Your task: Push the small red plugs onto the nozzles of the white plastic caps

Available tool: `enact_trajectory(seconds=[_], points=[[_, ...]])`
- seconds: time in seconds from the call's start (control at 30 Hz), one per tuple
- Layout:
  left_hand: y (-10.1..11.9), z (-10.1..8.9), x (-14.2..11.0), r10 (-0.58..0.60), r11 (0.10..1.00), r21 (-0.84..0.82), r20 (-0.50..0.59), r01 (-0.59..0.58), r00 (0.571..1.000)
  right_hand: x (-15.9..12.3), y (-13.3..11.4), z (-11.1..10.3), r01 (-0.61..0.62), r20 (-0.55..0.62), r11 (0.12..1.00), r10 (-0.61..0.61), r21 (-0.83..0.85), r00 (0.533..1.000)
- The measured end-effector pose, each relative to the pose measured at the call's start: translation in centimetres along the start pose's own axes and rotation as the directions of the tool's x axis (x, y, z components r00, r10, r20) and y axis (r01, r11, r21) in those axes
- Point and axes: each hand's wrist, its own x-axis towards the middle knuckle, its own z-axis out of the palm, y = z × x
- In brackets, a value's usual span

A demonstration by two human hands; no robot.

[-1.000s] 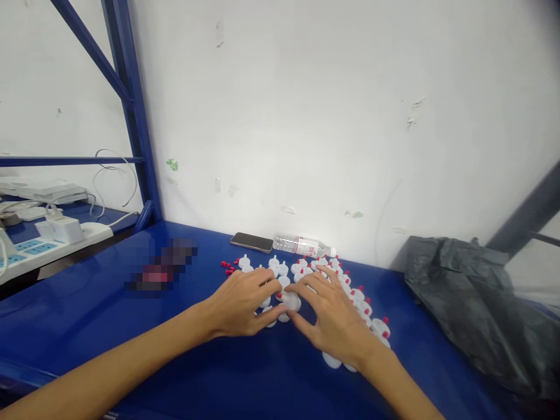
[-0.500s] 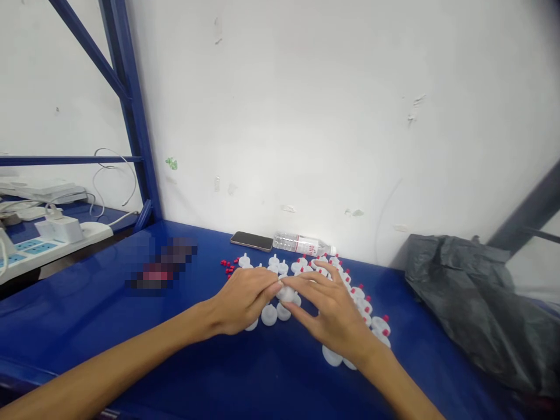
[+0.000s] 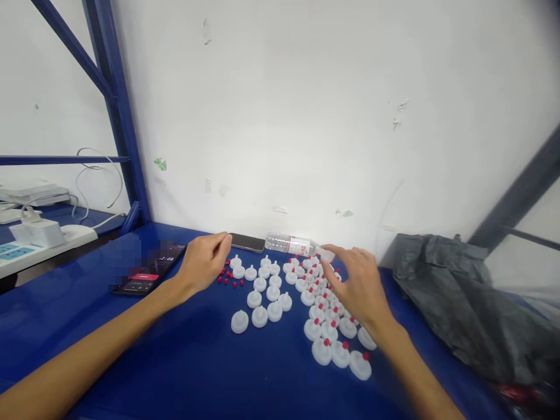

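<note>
My right hand (image 3: 356,283) has its thumb and fingers closed on a white spout cap (image 3: 327,255), in front of the lying bottle. Whether this cap bears a red tip is hidden. Left of the white caps, my left hand (image 3: 205,261) is raised with curled, pressed fingers; anything in them is hidden. Below it and to the right, several small red tips (image 3: 226,280) lie loose. White spout caps without red tips (image 3: 259,316) are spread over the middle. On the right, under and beside my right hand, many white caps with red tips (image 3: 322,351) form a dense group.
At the back by the wall lie a dark phone (image 3: 247,242) and a clear plastic bottle (image 3: 289,243). Another phone (image 3: 153,271) with a lit screen is at left on the blue table (image 3: 245,379). A black plastic bag (image 3: 459,297) stands right; a power strip (image 3: 48,251) is far left.
My hands were together around a white cap in the middle. They have parted: the left moved left, the right moved right with a cap. The view has shifted slightly right.
</note>
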Motion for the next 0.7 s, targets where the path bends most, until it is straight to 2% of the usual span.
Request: enact_trajectory(seconds=[0.2,0.43,0.53,0.7], points=[[-0.5,1.5,-0.4,0.059,0.977,0.192,0.199,-0.098,0.978,-0.9,-2.4,2.0,-0.007,0.116,0.994,-0.006,0.113,0.993],[-0.7,2.0,-0.8,0.095,0.95,0.229,0.433,-0.211,0.896,-1.4,-2.8,2.7,0.041,0.19,0.99,-0.066,0.135,0.979],[-0.7,2.0,-1.0,0.092,0.94,0.241,0.502,-0.241,0.86,-1.5,-3.0,2.9,0.057,0.223,0.989,-0.087,0.137,0.971],[-0.6,2.3,-1.2,0.08,0.923,0.272,0.559,-0.274,0.825,-1.8,-3.3,3.6,0.071,0.265,0.989,-0.104,0.13,0.959]])
